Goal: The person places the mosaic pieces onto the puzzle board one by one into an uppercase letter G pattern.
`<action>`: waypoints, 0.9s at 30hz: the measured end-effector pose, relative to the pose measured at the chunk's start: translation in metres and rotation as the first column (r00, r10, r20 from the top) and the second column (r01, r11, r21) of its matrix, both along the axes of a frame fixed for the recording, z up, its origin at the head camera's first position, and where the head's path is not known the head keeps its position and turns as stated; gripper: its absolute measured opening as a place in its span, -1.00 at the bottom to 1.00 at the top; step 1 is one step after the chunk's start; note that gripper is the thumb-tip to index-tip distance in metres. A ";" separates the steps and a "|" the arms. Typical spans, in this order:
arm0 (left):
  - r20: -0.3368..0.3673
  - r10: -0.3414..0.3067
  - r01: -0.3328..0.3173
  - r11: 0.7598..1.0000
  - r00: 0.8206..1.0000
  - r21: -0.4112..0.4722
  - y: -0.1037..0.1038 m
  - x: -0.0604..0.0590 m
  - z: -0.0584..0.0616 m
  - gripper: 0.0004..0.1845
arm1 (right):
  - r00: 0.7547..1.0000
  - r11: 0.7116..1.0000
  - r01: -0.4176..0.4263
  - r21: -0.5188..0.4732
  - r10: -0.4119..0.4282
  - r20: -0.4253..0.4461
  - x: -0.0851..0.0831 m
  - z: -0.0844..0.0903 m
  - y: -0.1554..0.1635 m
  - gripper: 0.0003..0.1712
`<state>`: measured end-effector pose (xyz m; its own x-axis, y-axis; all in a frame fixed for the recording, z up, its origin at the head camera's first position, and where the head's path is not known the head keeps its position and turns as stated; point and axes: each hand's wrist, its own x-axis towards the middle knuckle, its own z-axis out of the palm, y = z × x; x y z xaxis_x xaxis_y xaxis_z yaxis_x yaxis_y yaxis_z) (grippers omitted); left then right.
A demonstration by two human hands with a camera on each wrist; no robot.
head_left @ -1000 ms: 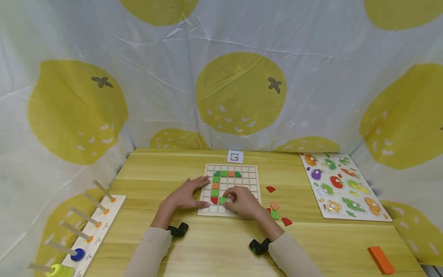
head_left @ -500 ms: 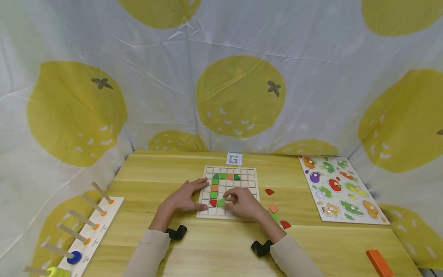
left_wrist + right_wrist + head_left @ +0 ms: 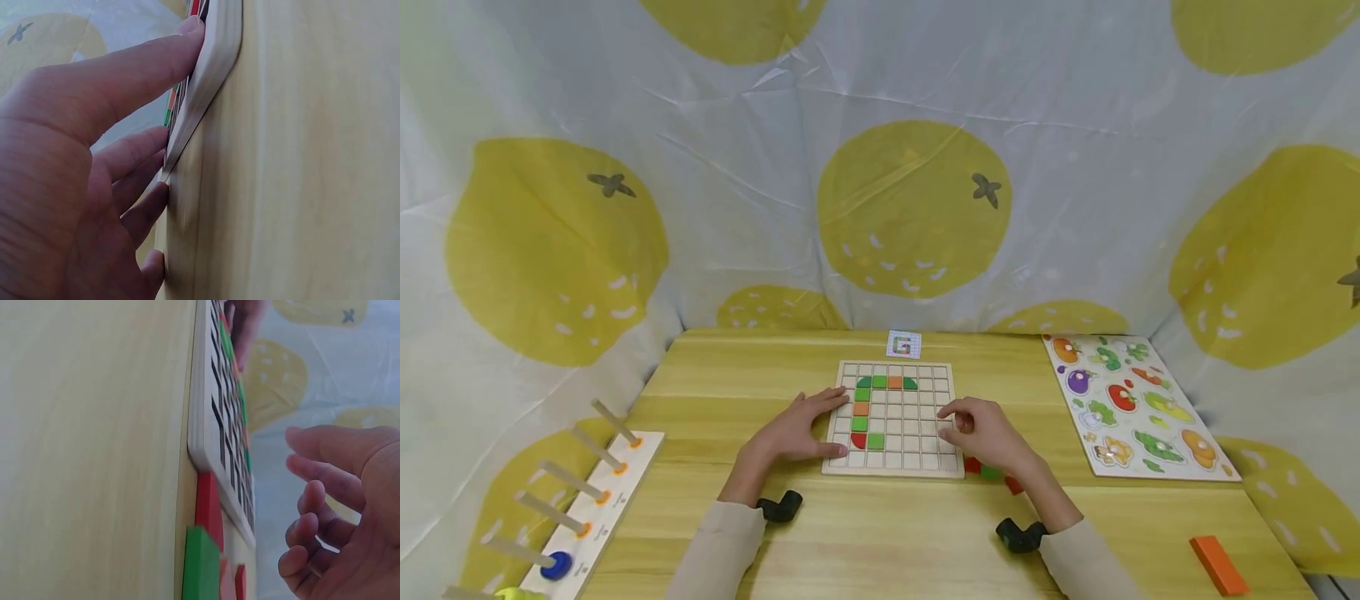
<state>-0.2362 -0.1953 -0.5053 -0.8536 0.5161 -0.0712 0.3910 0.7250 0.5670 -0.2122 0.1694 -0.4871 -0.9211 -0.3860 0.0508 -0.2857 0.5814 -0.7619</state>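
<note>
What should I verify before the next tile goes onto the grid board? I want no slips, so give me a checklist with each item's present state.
1. Grid board steadied: ok, the left hand rests on its left edge.
2. Right hand free: ok, fingers loosely curled, holding nothing.
3. Loose tiles within reach: ok, red and green ones lie beside the board's near right corner.
4. Pattern card readable: cannot tell, too small.
5. Placed tiles seated flat: cannot tell.
6. Free cells left: ok, most of the grid is bare.
</note>
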 end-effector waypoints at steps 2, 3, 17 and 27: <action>0.007 -0.004 0.004 1.000 1.000 -0.002 0.000 0.001 -0.002 -0.01 | 0.999 1.000 0.025 -0.010 -0.024 0.027 0.002 0.001 0.010 -0.73; 0.008 -0.007 0.007 1.000 1.000 -0.004 0.000 0.001 -0.003 -0.01 | 0.999 1.000 0.030 -0.009 -0.030 0.028 0.004 0.001 0.014 -0.73; -0.001 -0.013 0.013 1.000 1.000 -0.003 -0.002 -0.002 0.001 -0.01 | 0.996 0.993 0.088 0.082 -0.090 0.017 0.012 -0.006 0.061 -0.76; 0.002 -0.001 0.001 1.000 1.000 0.003 -0.002 0.000 0.001 -0.02 | 0.994 0.989 -0.108 0.098 0.104 0.047 0.015 -0.012 0.080 -0.66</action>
